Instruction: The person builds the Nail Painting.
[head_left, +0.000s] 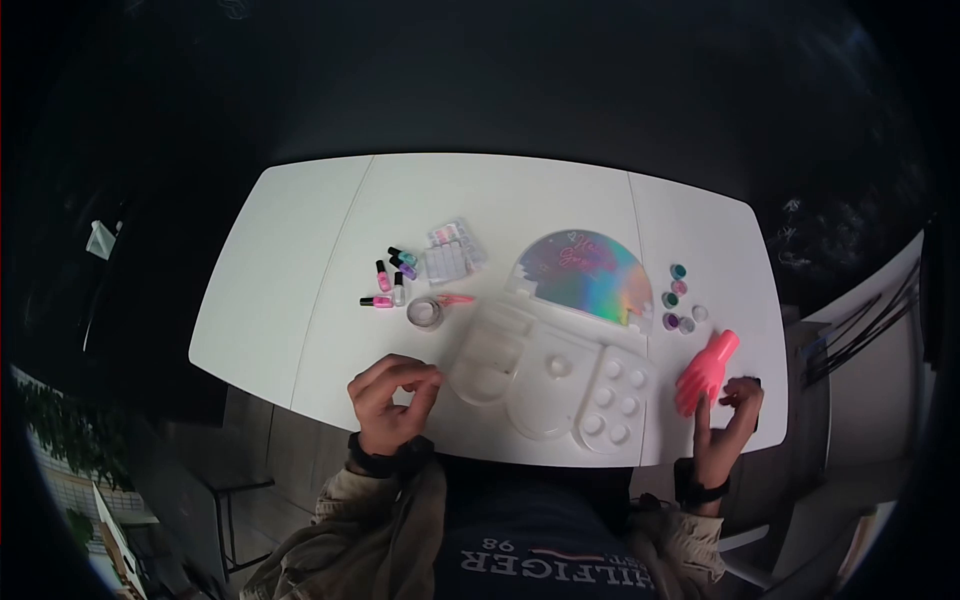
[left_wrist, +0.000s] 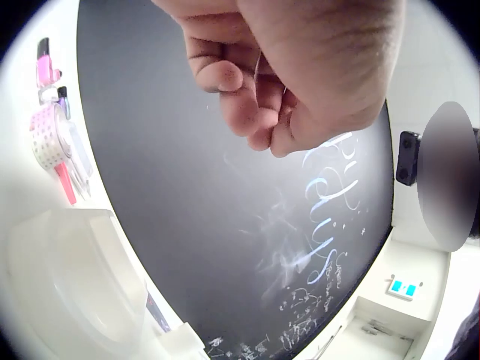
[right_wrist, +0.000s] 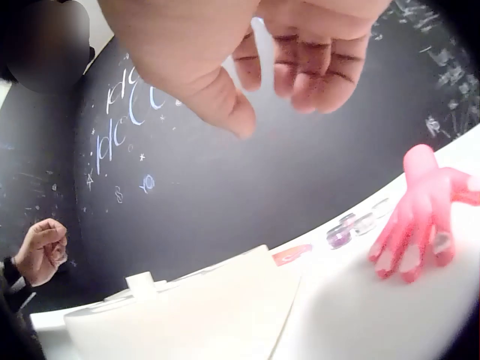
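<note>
pink model hand (head_left: 708, 368) is seen right of the white tray (head_left: 542, 405) — judged light, stiff, smooth plastic, maybe slippery; best gripped round the wrist stub (head_left: 728, 343), fingers avoided as thinner. right hand (head_left: 725, 445) is held just beside it, fingers loosely bent, nothing seen gripped. left hand (head_left: 378, 405) is held left of the tray, fingertips curled to thumb, no object visible. tray is glossy, moulded with round wells (head_left: 629, 405) — likely thin-walled.
</note>
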